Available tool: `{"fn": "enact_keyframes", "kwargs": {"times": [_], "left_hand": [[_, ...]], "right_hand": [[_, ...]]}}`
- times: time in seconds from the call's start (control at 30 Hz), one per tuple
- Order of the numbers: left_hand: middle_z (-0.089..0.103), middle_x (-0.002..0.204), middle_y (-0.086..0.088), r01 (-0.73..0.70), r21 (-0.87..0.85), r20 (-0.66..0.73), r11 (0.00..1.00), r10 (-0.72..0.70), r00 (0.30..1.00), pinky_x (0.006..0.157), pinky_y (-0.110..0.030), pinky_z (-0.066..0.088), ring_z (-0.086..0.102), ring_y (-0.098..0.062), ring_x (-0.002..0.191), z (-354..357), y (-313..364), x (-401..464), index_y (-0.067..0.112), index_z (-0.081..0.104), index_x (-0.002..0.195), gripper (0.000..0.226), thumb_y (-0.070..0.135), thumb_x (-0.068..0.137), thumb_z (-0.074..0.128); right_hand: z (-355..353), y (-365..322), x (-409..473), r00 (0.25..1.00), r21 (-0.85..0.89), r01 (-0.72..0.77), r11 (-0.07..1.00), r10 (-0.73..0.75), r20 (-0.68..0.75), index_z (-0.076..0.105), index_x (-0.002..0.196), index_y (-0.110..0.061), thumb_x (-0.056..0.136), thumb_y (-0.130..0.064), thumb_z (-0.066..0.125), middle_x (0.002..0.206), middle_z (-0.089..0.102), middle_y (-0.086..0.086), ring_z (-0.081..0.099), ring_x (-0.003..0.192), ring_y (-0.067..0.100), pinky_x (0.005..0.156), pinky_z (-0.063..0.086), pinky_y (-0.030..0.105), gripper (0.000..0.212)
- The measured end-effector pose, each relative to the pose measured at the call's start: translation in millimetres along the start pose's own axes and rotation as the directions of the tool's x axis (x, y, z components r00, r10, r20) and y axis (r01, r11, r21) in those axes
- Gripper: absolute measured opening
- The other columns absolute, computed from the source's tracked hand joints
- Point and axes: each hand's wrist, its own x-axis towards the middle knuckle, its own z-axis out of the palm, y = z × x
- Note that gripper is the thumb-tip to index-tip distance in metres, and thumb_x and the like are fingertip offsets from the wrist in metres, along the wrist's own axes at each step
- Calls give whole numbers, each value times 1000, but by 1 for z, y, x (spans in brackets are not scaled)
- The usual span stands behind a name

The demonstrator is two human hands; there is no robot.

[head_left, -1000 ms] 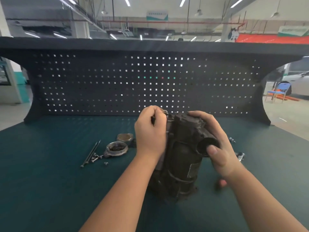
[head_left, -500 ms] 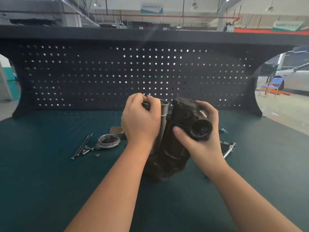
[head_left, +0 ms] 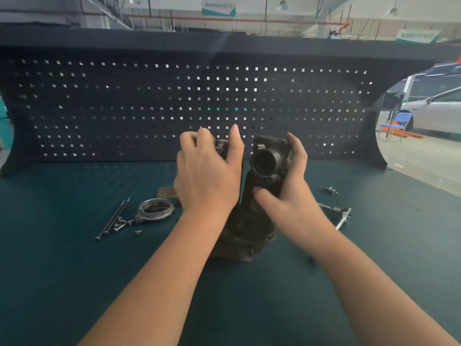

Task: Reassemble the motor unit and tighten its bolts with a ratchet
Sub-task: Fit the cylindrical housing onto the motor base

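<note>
A dark, greasy motor unit (head_left: 249,221) stands upright on the green bench mat, its round open end (head_left: 264,162) tipped toward me. My left hand (head_left: 207,176) wraps the top left part of the unit, fingers curled over a small metal piece there. My right hand (head_left: 287,193) grips the upper right housing, thumb across its front. A silver ratchet (head_left: 343,216) lies on the mat right of my right wrist. Two long bolts (head_left: 113,218) lie to the left, beside a round metal end cover (head_left: 154,209).
Small screws (head_left: 137,232) lie near the long bolts. A socket bit (head_left: 330,189) rests at the right. A flat brownish part (head_left: 166,192) sits behind the end cover. A black pegboard (head_left: 124,108) walls the back of the bench.
The motor unit has been turned so its round opening faces me more. My right hand shifted from covering the opening to gripping beside and below it. The view moved slightly.
</note>
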Motion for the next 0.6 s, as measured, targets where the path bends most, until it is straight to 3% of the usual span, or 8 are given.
{"fn": "enact_keyframes", "kwargs": {"times": [0.1, 0.17, 0.23, 0.3, 0.43, 0.53, 0.6], "left_hand": [[45, 101, 4, 10, -79, -8, 997, -11, 1000, 62, -31, 35, 51, -22, 88, 3, -4, 0, 15, 49, 84, 59, 68, 85, 21], [44, 97, 5, 20, -143, -33, 990, -25, 999, 64, -29, 34, 51, -21, 86, 7, -5, 0, 14, 48, 79, 56, 65, 84, 25], [45, 94, 6, 18, -196, -49, 980, -28, 998, 67, -26, 33, 50, -18, 81, 11, -7, 2, 16, 46, 75, 51, 62, 84, 27], [46, 90, 6, 0, -225, -54, 974, -13, 998, 67, -22, 27, 45, -13, 75, 15, -9, 4, 17, 44, 72, 48, 60, 84, 28], [48, 84, 3, -43, -232, -67, 972, 28, 997, 63, -18, 21, 36, -6, 73, 19, -12, 8, 18, 40, 67, 43, 55, 86, 30], [48, 80, 5, -56, -227, -71, 972, 41, 997, 63, -17, 21, 43, -1, 73, 20, -17, 11, 24, 35, 63, 40, 54, 88, 26], [48, 75, 4, -69, -197, -78, 978, 54, 996, 69, -16, 21, 48, -14, 78, 20, -23, 14, 21, 39, 64, 44, 52, 89, 21]], "right_hand": [[-21, 11, 3, 999, 83, 10, 996, -15, 50, 5, 142, -51, 74, -20, 74, 120, 60, -17, 61, 111, 3, 95, 49, 24, 102], [-26, 19, 5, 998, 152, -53, 987, 45, 52, 15, 140, -51, 66, -24, 82, 114, 66, -14, 63, 109, 7, 92, 52, 26, 103], [-23, 25, 5, 993, 160, -101, 982, 91, 71, 41, 127, -37, 62, -32, 83, 109, 69, -13, 64, 107, 7, 90, 53, 29, 77], [-20, 30, 5, 985, 218, -155, 964, 133, 111, 53, 115, -34, 63, -34, 79, 109, 70, -9, 64, 108, 12, 89, 51, 31, 58], [-17, 30, 6, 978, 298, -183, 937, 144, 148, 53, 119, -31, 68, -30, 80, 119, 67, -2, 61, 116, 20, 99, 47, 40, 58], [-10, 26, 5, 982, 243, -166, 956, 139, 125, 44, 124, -29, 75, -36, 75, 122, 65, -10, 59, 117, 7, 97, 49, 29, 59], [-2, 22, 3, 985, 198, -145, 969, 122, 125, 38, 126, -32, 72, -46, 72, 123, 61, -17, 56, 117, -1, 96, 49, 23, 66]]}}
